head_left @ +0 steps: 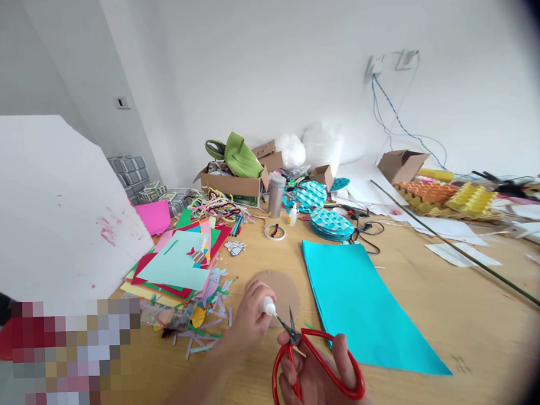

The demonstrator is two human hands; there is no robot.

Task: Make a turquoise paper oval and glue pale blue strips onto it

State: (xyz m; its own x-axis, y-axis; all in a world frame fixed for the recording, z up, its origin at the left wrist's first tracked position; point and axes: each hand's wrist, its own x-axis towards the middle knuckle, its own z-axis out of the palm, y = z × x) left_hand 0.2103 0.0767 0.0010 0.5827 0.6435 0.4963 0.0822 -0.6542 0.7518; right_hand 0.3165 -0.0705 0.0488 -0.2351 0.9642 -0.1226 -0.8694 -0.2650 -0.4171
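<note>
My right hand (323,381) is closed round the red-handled scissors (353,374), whose blades stand apart and point up and left. One blade tip is at the nozzle of a small white bottle (268,307); whether they touch I cannot tell. My left hand (251,315) wraps round that bottle, so most of its body is hidden. Beneath the left hand lies a round brown cardboard disc (285,287), partly covered. Close by on the right rests a stack of turquoise sheets (357,300).
Coloured paper (174,262) and paper scraps lie on the left. Behind stand a glue bottle (292,215), a glitter tube (276,196), woven turquoise discs (331,224) and a cardboard box (231,186). Egg trays (447,199) and a long green stick (453,249) are on the right.
</note>
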